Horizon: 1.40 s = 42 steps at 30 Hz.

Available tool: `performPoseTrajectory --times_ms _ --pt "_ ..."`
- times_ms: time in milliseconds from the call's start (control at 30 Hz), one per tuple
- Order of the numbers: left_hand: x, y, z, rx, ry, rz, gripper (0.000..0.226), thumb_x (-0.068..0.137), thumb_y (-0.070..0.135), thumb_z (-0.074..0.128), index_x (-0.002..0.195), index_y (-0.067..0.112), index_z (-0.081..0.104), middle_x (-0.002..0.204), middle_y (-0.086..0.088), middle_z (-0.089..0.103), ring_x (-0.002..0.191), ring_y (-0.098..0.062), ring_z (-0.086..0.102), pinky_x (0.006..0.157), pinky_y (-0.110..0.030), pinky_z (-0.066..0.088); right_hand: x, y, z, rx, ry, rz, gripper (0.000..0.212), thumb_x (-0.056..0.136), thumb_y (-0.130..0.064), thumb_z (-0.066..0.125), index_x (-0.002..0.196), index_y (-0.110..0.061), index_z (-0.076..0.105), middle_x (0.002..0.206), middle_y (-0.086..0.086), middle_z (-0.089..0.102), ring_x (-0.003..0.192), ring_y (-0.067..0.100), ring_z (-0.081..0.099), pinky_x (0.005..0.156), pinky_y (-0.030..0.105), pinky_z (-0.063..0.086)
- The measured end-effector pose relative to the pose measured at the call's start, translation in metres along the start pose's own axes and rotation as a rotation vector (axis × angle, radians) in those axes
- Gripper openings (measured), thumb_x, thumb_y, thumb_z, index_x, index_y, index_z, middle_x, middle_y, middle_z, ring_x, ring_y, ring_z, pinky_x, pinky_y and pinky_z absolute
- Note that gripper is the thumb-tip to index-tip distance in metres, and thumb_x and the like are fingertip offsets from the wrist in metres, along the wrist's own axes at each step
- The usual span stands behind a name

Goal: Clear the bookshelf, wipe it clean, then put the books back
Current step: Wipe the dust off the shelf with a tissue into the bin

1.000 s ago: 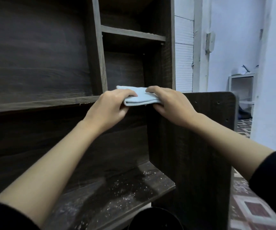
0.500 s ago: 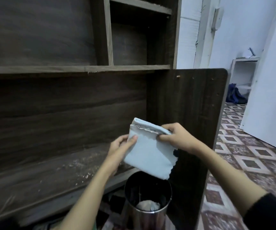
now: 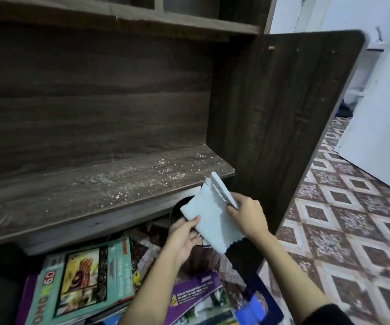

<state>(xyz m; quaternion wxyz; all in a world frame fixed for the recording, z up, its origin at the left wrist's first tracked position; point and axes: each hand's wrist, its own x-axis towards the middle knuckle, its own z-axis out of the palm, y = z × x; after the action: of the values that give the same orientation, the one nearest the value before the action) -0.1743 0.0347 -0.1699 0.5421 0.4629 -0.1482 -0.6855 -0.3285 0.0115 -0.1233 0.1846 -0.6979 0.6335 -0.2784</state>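
1. The shelf [image 3: 72, 198] carries crumbs [image 3: 163, 171] toward its right end, beside the side panel [image 3: 283, 113].
2. The cloth [image 3: 209, 216] is before the shelf's right end, between the left hand [image 3: 184, 238] and the right hand [image 3: 248, 216].
3. The bin [image 3: 176, 211] stands under the cloth, on the floor [image 3: 353, 219].
4. The books [image 3: 83, 282] lie on the floor below the shelf, left of the bin.

The dark bookshelf [image 3: 72, 195] carries white dust on its lower board; books [image 3: 83, 285] lie piled on the floor beneath; a folded pale-blue cloth [image 3: 210, 219] tilts before its front right corner.
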Motion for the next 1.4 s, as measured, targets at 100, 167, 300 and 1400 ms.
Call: performPoseTrajectory --times_ms 100,167,300,1400 --pt "0.006 0.000 0.007 -0.055 0.076 -0.013 0.007 0.091 -0.001 0.055 0.090 0.006 0.057 0.107 -0.018 0.062 0.078 -0.022 0.061 0.077 -0.037 0.050 -0.016 -0.010 0.017 -0.294 -0.057 -0.143 0.050 0.092 -0.023 0.051 0.140 -0.033 0.043 0.123 0.002 0.062 0.107 0.028 0.060 0.081 0.036 0.048" --pt "0.005 0.003 0.010 -0.100 0.085 -0.028 0.008 0.094 0.011 0.054 0.094 0.004 0.057 0.119 -0.021 0.058 0.089 -0.027 0.061 0.081 -0.037 0.049 -0.023 -0.013 0.029 -0.334 -0.111 -0.184 0.053 0.094 -0.029 0.047 0.145 -0.030 0.035 0.142 -0.003 0.048 0.119 0.025 0.054 0.088 0.036 0.047" --pt "0.001 0.012 0.008 -0.167 0.057 -0.012 0.043 0.093 0.044 0.051 0.117 0.008 0.051 0.113 -0.017 0.058 0.111 -0.031 0.055 0.085 -0.036 0.045 -0.025 -0.007 0.046 -0.395 -0.222 -0.154 0.065 0.089 -0.050 0.034 0.149 -0.028 0.028 0.154 0.001 0.030 0.133 0.025 0.037 0.100 0.037 0.040" --pt "0.093 -0.048 -0.019 1.881 -0.186 0.332 0.056 0.081 0.051 0.065 0.129 0.025 0.055 0.118 -0.010 0.064 0.107 -0.030 0.061 0.082 -0.031 0.049 0.008 0.069 0.044 -0.017 -0.168 0.359 0.040 0.083 -0.028 0.067 0.115 -0.007 0.054 0.113 0.017 0.060 0.101 0.035 0.058 0.080 0.039 0.047"
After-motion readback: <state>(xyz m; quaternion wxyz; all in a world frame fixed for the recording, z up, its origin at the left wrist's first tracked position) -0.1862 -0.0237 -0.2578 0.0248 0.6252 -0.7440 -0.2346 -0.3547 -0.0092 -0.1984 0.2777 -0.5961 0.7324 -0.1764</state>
